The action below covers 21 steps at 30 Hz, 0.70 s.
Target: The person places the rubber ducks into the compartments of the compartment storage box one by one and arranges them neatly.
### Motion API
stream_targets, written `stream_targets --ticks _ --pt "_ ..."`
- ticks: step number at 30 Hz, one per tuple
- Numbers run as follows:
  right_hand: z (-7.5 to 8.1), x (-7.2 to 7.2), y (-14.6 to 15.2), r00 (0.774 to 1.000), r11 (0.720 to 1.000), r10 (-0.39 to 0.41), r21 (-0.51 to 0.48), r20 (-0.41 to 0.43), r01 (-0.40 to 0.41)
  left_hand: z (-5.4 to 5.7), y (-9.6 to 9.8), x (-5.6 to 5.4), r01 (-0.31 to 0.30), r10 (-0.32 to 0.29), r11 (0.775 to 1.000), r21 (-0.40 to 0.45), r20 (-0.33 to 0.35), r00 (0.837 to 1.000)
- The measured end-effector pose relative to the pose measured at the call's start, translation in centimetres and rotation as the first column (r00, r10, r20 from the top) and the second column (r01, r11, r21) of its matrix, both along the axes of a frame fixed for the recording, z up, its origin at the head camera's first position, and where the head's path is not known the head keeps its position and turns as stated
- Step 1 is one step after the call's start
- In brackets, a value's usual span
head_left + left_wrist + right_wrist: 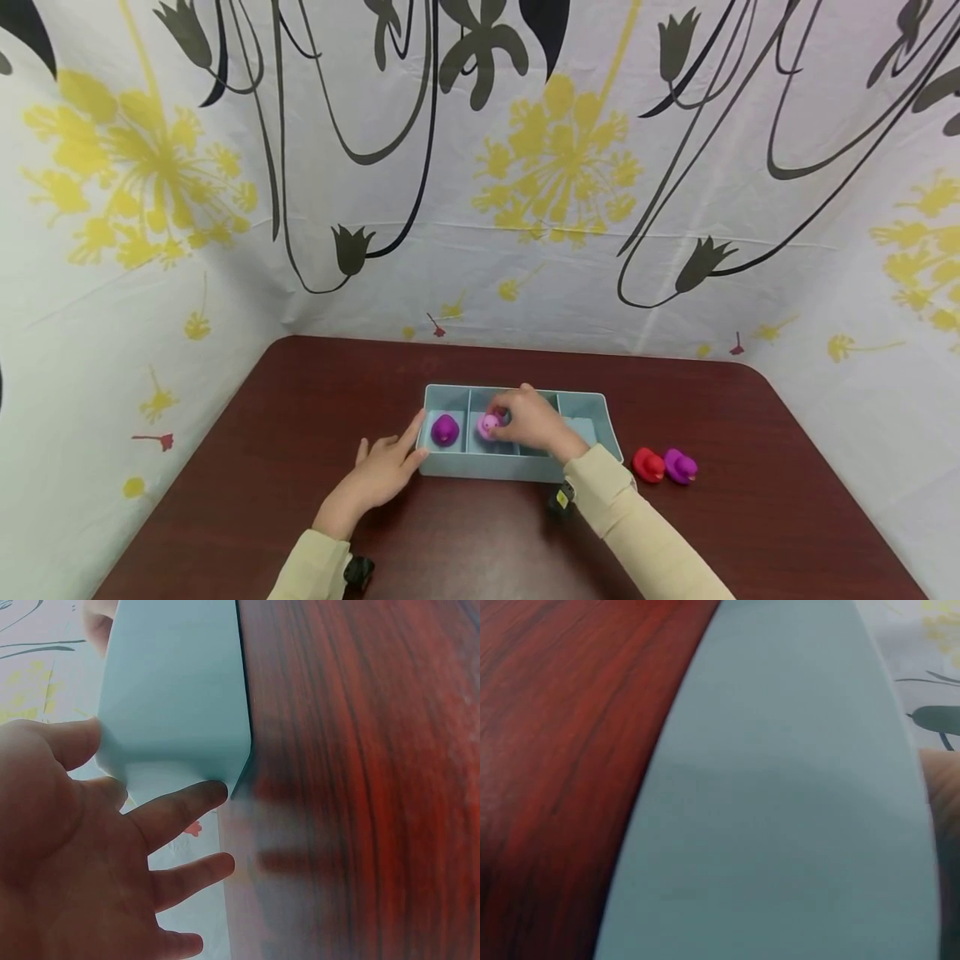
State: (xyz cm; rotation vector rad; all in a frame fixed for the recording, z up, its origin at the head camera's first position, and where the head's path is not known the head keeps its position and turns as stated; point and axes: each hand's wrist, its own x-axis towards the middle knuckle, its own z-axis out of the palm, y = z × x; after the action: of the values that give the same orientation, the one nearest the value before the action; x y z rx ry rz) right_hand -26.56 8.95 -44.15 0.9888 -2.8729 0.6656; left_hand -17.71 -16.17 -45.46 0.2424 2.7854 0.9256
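Note:
A pale blue divided tray [487, 467] stands on the dark table. Its left compartment holds a purple rubber duck [445, 430]. My right hand [534, 421] reaches over the front wall and pinches a pink rubber duck [489, 426] between thumb and fingers, in the second compartment from the left. At the tray's left end, my left hand [384, 468] has its fingers spread, with fingertips against the end wall. The left wrist view shows that hand [82, 832] at the tray's corner [180, 742]. Only the tray's side wall [780, 810] fills most of the right wrist view, hiding the fingers.
A red rubber duck [648, 465] and a second purple duck [681, 467] sit side by side on the table [360, 367], just right of the tray. Patterned white cloth [450, 192] hangs behind the table and at both sides. Each wrist wears a small dark camera.

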Motion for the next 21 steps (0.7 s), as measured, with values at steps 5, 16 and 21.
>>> stream_targets --ticks 5,16,21 --pt "-0.7 0.1 -0.3 0.999 0.998 -0.020 0.051 -0.030 0.022 -0.1 0.0 0.0 -0.004 0.004 1.000 0.000 0.000 1.000" --pt "-0.6 0.7 -1.1 0.995 0.988 -0.097 0.121 -0.026 0.099 -0.3 0.0 -0.1 -0.007 0.007 1.000 0.000 -0.005 1.000" --pt "-0.7 0.9 -1.2 0.992 0.984 -0.121 0.129 -0.018 0.123 -0.4 0.1 -0.1 -0.012 0.012 1.000 -0.003 -0.006 1.000"
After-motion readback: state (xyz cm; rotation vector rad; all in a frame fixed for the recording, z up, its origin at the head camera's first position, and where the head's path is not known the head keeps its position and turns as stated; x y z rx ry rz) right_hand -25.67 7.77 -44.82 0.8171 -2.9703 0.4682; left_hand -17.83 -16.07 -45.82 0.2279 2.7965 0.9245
